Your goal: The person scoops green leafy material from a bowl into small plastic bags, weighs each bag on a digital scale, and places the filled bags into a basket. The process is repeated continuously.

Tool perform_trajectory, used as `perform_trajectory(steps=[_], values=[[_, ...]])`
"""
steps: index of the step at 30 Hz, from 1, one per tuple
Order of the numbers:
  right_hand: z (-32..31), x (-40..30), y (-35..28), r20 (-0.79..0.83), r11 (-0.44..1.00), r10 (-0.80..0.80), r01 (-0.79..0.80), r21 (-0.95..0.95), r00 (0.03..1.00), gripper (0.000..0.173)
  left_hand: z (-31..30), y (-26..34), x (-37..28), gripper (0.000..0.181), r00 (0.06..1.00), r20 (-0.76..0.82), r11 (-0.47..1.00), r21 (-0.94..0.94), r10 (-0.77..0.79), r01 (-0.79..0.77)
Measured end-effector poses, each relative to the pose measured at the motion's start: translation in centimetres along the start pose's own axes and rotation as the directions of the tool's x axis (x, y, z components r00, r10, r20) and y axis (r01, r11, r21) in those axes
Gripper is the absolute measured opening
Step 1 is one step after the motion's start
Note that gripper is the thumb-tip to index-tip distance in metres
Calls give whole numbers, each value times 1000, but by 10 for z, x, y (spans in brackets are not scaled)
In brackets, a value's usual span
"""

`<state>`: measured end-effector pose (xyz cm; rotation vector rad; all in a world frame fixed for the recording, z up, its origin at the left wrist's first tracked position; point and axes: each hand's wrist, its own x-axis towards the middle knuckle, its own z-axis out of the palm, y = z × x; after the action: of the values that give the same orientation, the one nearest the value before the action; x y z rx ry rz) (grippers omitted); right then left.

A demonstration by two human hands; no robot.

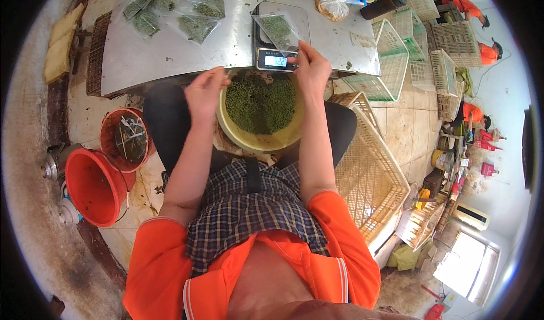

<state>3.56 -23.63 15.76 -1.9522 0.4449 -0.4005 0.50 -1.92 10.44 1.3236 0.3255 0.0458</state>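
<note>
A clear plastic bag (275, 27) of small green berries, perhaps green peppercorns, lies on a digital scale (302, 17) with a lit display. At the bag's near right corner are the fingertips of my right hand (313, 68), its thumb over the display; whether they grip the plastic is unclear. My left hand (205, 94) hovers above the left rim of a yellow basin (250, 143), fingertips drawn together and blurred. I cannot tell if something tiny is between them. Loose green berries (261, 103) fill much of the basin, which sits between my knees.
Several filled bags (197, 27) lie on the metal table (178, 61). A tied bag (331, 5) and a dark bottle (383, 5) stand right. Red buckets (91, 188) are at left, plastic crates (369, 167) at right. Other people (471, 112) are in the background.
</note>
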Motion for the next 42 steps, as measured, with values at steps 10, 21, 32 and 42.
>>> perform_trajectory(steps=[10,21,32,42], values=[[37,-92,206,606,820,390,38,-571,694,25,-215,10,30,27,853,-439,955,217,281,-203],[77,-141,202,591,815,383,41,-578,710,12,-213,7,18,38,889,-345,915,368,300,-166],[13,-72,71,27,886,-323,312,-344,946,33,-87,35,11,30,915,-44,883,285,401,-374],[-9,18,-41,420,302,-769,852,-428,483,13,54,38,19,70,738,455,563,477,499,-675]])
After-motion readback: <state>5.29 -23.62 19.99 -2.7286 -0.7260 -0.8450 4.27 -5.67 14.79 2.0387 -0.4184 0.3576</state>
